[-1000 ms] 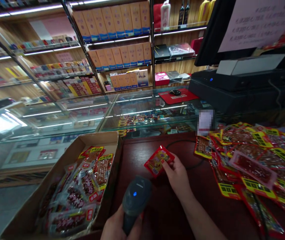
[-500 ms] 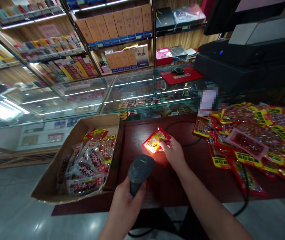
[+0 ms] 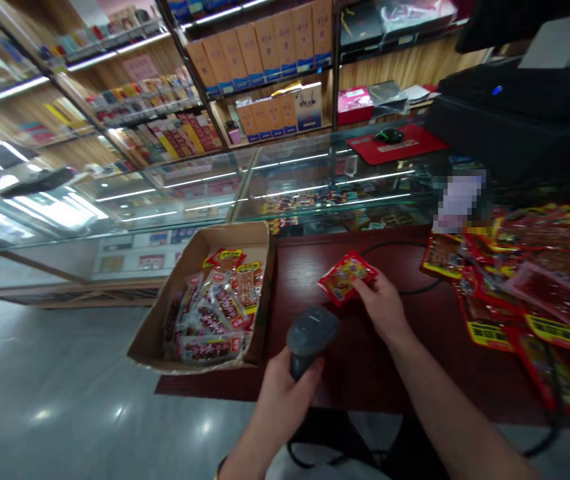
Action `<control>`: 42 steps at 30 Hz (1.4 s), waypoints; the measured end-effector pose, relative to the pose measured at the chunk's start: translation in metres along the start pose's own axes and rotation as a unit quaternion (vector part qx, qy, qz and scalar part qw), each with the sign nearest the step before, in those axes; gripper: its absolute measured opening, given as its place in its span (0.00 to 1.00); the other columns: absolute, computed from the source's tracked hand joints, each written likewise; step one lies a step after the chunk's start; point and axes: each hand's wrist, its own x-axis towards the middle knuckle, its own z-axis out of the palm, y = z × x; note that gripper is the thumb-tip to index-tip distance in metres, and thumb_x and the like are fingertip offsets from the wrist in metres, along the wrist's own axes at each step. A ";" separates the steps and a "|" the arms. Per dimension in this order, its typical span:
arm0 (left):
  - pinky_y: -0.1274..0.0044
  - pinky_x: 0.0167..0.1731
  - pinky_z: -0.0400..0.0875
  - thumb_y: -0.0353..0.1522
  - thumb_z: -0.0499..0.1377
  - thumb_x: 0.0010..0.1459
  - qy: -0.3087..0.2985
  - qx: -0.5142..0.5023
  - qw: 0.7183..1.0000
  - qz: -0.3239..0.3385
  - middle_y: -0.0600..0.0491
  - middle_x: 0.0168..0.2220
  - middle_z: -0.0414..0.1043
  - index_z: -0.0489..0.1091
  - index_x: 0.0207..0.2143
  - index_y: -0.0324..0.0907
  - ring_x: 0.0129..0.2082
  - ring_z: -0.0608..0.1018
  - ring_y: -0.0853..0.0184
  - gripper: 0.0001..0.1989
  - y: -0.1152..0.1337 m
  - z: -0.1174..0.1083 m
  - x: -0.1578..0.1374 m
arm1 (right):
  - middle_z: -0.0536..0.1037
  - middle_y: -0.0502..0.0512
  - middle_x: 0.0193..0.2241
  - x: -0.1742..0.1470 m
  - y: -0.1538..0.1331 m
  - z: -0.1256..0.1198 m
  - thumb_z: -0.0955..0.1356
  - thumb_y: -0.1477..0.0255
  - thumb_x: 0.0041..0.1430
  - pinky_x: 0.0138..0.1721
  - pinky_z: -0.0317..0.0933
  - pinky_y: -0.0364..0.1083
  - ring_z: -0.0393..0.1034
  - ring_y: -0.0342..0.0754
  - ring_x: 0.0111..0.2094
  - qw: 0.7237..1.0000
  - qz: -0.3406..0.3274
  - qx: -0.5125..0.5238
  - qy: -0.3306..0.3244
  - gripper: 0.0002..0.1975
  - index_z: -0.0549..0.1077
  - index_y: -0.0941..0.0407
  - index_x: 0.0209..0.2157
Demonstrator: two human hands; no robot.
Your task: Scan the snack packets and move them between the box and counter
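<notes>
My left hand (image 3: 285, 390) is wrapped round the handle of a dark grey barcode scanner (image 3: 313, 330), its head tilted toward the packet. Between the thumb and fingers of my right hand (image 3: 382, 303) is a small red and yellow snack packet (image 3: 347, 277), held just over the dark red wooden table (image 3: 305, 267). To the left, an open cardboard box (image 3: 152, 333) holds several clear and red snack packets (image 3: 209, 320). A heap of red and yellow snack packets (image 3: 549, 233) covers the table's right side.
A glass display counter (image 3: 259, 173) runs behind the table. On it are a red mouse pad (image 3: 415, 148) with a black mouse (image 3: 389, 135), and black equipment (image 3: 509, 127). Black cable (image 3: 557, 387) crosses the packets at right. Stocked shelves (image 3: 259, 80) stand behind.
The scanner's bright light on the packet has gone out. My view has shifted, so the scene sits farther right. Both hands keep their hold on the scanner and packet.
</notes>
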 end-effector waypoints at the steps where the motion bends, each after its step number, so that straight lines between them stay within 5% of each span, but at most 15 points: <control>1: 0.80 0.18 0.61 0.43 0.62 0.55 -0.016 -0.060 0.998 -0.025 0.57 0.19 0.68 0.69 0.31 0.40 0.16 0.68 0.72 0.15 -0.005 0.002 0.004 | 0.83 0.50 0.32 0.001 0.001 -0.002 0.76 0.66 0.45 0.36 0.73 0.48 0.77 0.48 0.31 0.999 0.009 0.024 0.029 0.17 0.77 0.55 0.38; 6: 0.82 0.15 0.60 0.49 0.64 0.51 -0.049 -0.232 0.969 -0.061 0.57 0.21 0.69 0.68 0.36 0.39 0.14 0.68 0.75 0.23 -0.017 0.001 0.018 | 0.80 0.45 0.26 0.000 -0.022 0.021 0.75 0.72 0.42 0.29 0.73 0.42 0.76 0.44 0.27 0.979 0.056 0.175 0.091 0.10 0.72 0.55 0.28; 9: 0.82 0.15 0.61 0.48 0.65 0.51 -0.054 -0.224 0.971 -0.061 0.57 0.21 0.70 0.68 0.36 0.38 0.14 0.69 0.74 0.23 -0.016 -0.001 0.015 | 0.82 0.48 0.33 -0.026 -0.059 0.074 0.75 0.67 0.47 0.34 0.74 0.45 0.79 0.47 0.34 0.977 0.050 0.187 -0.088 0.14 0.74 0.54 0.36; 11: 0.81 0.16 0.62 0.49 0.66 0.50 -0.047 -0.213 0.974 -0.054 0.57 0.21 0.71 0.69 0.37 0.38 0.15 0.70 0.73 0.24 -0.016 -0.003 0.014 | 0.82 0.54 0.44 -0.043 -0.077 0.112 0.74 0.60 0.51 0.41 0.74 0.51 0.79 0.52 0.42 0.957 0.078 0.154 -0.235 0.26 0.71 0.52 0.51; 14: 0.81 0.16 0.63 0.52 0.66 0.49 -0.033 -0.200 0.978 -0.047 0.57 0.21 0.71 0.70 0.37 0.36 0.16 0.70 0.73 0.27 -0.018 -0.004 0.019 | 0.73 0.61 0.59 -0.045 -0.082 0.133 0.74 0.58 0.52 0.53 0.68 0.55 0.72 0.55 0.55 0.957 0.009 0.013 -0.291 0.39 0.61 0.51 0.63; 16: 0.81 0.17 0.64 0.52 0.67 0.48 -0.029 -0.194 0.979 -0.050 0.57 0.22 0.72 0.71 0.38 0.36 0.16 0.70 0.73 0.29 -0.020 -0.005 0.024 | 0.70 0.58 0.62 -0.035 -0.080 0.105 0.71 0.62 0.58 0.59 0.62 0.54 0.67 0.53 0.60 0.948 -0.130 -0.131 -0.259 0.32 0.64 0.49 0.62; 19: 0.81 0.16 0.64 0.53 0.68 0.46 -0.021 -0.188 0.981 -0.052 0.57 0.22 0.72 0.71 0.40 0.36 0.17 0.70 0.72 0.31 -0.021 -0.005 0.025 | 0.70 0.58 0.61 -0.015 -0.086 0.012 0.65 0.68 0.64 0.65 0.52 0.54 0.62 0.51 0.63 0.877 -0.286 -0.380 -0.075 0.19 0.71 0.51 0.56; 22: 0.81 0.16 0.64 0.53 0.69 0.45 -0.019 -0.184 0.981 -0.051 0.57 0.22 0.72 0.71 0.41 0.36 0.17 0.70 0.72 0.31 -0.020 -0.005 0.025 | 0.66 0.66 0.63 0.005 -0.101 -0.096 0.63 0.69 0.64 0.65 0.48 0.63 0.55 0.61 0.66 0.757 -0.236 -0.589 0.158 0.22 0.69 0.59 0.58; 25: 0.80 0.16 0.64 0.54 0.69 0.43 -0.019 -0.175 0.983 -0.048 0.56 0.21 0.72 0.72 0.39 0.36 0.16 0.70 0.71 0.33 -0.021 -0.004 0.028 | 0.67 0.67 0.63 0.014 -0.111 -0.174 0.59 0.70 0.67 0.62 0.49 0.67 0.55 0.64 0.65 0.678 -0.135 -0.677 0.251 0.23 0.67 0.60 0.60; 28: 0.80 0.15 0.64 0.55 0.69 0.41 -0.002 -0.170 0.984 -0.050 0.57 0.21 0.72 0.72 0.39 0.37 0.15 0.70 0.71 0.34 -0.021 -0.002 0.031 | 0.71 0.69 0.60 0.007 -0.109 -0.208 0.61 0.68 0.67 0.61 0.47 0.70 0.63 0.64 0.60 0.649 -0.072 -0.725 0.218 0.22 0.68 0.60 0.59; 32: 0.81 0.15 0.64 0.54 0.69 0.42 -0.001 -0.177 0.982 -0.059 0.57 0.21 0.72 0.71 0.40 0.37 0.16 0.69 0.72 0.33 -0.020 -0.001 0.031 | 0.77 0.68 0.51 -0.010 -0.104 -0.212 0.64 0.65 0.65 0.56 0.52 0.68 0.68 0.64 0.53 0.609 -0.110 -0.748 0.240 0.21 0.71 0.59 0.56; 35: 0.81 0.16 0.64 0.54 0.69 0.44 -0.010 -0.184 0.981 -0.053 0.57 0.22 0.73 0.71 0.40 0.38 0.16 0.70 0.72 0.32 -0.022 -0.001 0.029 | 0.78 0.67 0.44 -0.018 -0.104 -0.193 0.65 0.62 0.63 0.51 0.60 0.61 0.71 0.62 0.47 0.676 -0.161 -0.678 0.237 0.19 0.76 0.59 0.49; 38: 0.81 0.15 0.64 0.54 0.68 0.45 -0.011 -0.187 0.981 -0.045 0.57 0.21 0.72 0.71 0.38 0.38 0.15 0.69 0.72 0.31 -0.023 0.000 0.028 | 0.80 0.59 0.40 -0.017 -0.095 -0.145 0.68 0.58 0.59 0.47 0.64 0.54 0.73 0.56 0.41 0.864 -0.172 -0.443 0.163 0.17 0.77 0.55 0.42; 40: 0.81 0.15 0.63 0.54 0.67 0.46 -0.014 -0.185 0.982 -0.041 0.57 0.21 0.72 0.70 0.38 0.38 0.15 0.69 0.73 0.30 -0.022 0.000 0.027 | 0.82 0.54 0.37 -0.012 -0.078 -0.099 0.71 0.56 0.53 0.44 0.66 0.51 0.75 0.52 0.38 0.971 -0.099 -0.212 0.058 0.18 0.75 0.53 0.41; 42: 0.81 0.15 0.63 0.52 0.67 0.48 -0.017 -0.183 0.982 -0.036 0.58 0.21 0.71 0.70 0.38 0.38 0.15 0.69 0.74 0.28 -0.021 0.001 0.026 | 0.82 0.51 0.33 -0.007 -0.055 -0.051 0.74 0.58 0.48 0.40 0.67 0.48 0.75 0.50 0.34 0.999 0.002 -0.038 -0.031 0.18 0.75 0.53 0.38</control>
